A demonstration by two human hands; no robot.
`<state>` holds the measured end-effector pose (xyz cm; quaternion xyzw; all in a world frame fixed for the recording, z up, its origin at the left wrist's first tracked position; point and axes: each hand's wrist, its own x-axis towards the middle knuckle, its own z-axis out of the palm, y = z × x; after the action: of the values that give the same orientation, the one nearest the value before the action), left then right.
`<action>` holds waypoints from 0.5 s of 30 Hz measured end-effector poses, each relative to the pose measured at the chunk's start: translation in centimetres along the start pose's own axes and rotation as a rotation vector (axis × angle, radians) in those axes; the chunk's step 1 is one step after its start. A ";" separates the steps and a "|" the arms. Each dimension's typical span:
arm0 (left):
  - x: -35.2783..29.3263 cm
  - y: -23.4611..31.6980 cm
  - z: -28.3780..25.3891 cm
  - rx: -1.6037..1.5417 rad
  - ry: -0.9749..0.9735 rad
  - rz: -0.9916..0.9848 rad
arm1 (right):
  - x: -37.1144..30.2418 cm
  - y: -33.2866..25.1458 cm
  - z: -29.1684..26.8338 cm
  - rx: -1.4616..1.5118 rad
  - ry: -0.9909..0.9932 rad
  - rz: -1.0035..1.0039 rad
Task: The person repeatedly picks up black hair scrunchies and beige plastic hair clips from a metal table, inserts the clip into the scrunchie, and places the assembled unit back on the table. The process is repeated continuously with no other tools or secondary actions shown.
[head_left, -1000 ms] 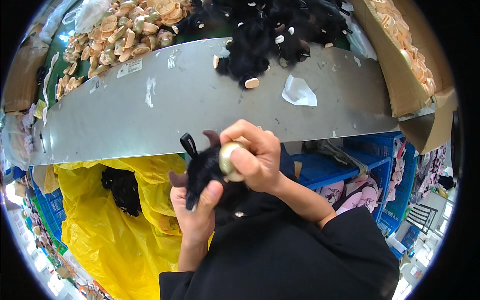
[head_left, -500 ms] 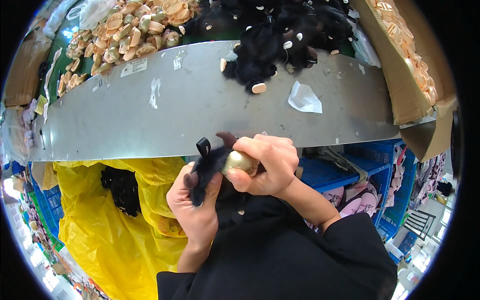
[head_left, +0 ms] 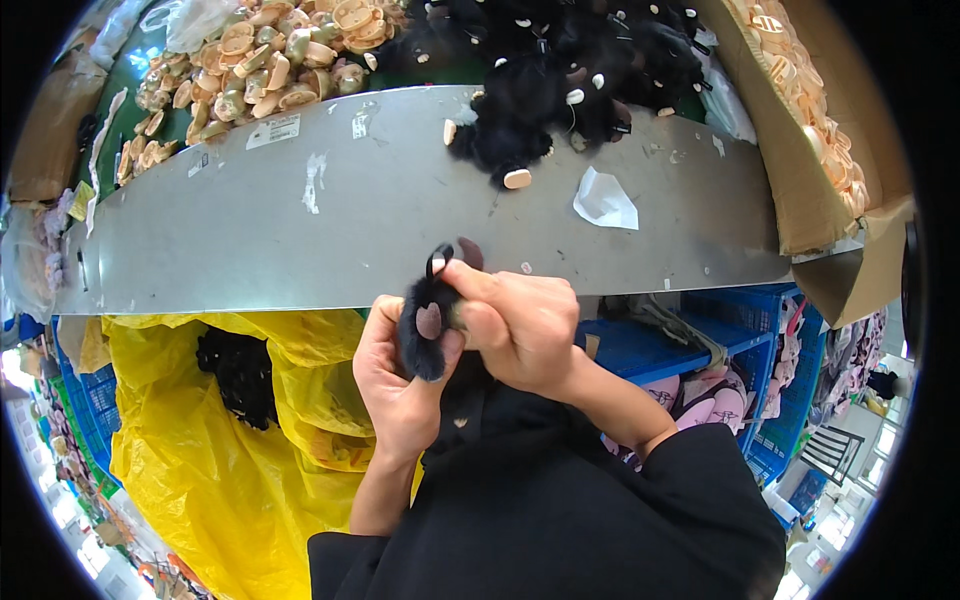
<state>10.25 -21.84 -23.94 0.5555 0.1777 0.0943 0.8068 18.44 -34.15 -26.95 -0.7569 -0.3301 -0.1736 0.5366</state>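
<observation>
Between both hands is a small black plush piece with brown ears and a black ribbon loop at its top. My left hand grips its lower side, thumb pressed against the fur. My right hand pinches the upper side near the loop and one ear. The shiny gold rounded part is almost wholly hidden behind my right fingers. Both hands are just off the near edge of the metal table, in front of my black top.
Peach and gold plastic parts lie heaped at the back left; black plush pieces are piled at the back centre. A white paper scrap is on the table. A carton stands right, a yellow bag lower left, blue crates lower right.
The plush piece has been turned, so its gold part has gone from clear view. My right fingers have shifted from the gold part to near the loop.
</observation>
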 end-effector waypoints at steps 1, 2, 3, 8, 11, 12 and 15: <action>-0.1 0.5 -0.2 0.004 -0.008 -0.032 | 0.2 -0.2 -1.1 0.152 -0.110 0.107; -0.1 1.0 -0.5 0.016 -0.028 -0.039 | 0.3 -0.4 -2.3 0.296 -0.206 0.235; -0.1 1.6 -0.8 0.028 -0.047 -0.047 | 0.5 -0.6 -3.4 0.418 -0.285 0.372; -0.6 2.3 -1.4 -0.012 -0.229 -0.021 | -0.1 0.2 -4.5 1.172 -0.620 0.914; -0.7 2.5 -1.5 -0.028 -0.279 -0.006 | -0.2 0.1 -4.5 1.278 -0.689 1.052; -0.8 2.6 -1.5 -0.058 -0.286 -0.018 | -0.1 -0.2 -4.4 1.313 -0.685 1.121; -0.7 2.2 -2.7 0.000 -0.292 0.027 | 0.3 -0.9 -3.9 1.308 -0.670 1.169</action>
<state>8.63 -18.99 -22.57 0.5654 0.0509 0.0231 0.8229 18.35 -37.49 -24.69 -0.3614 -0.0666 0.5705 0.7345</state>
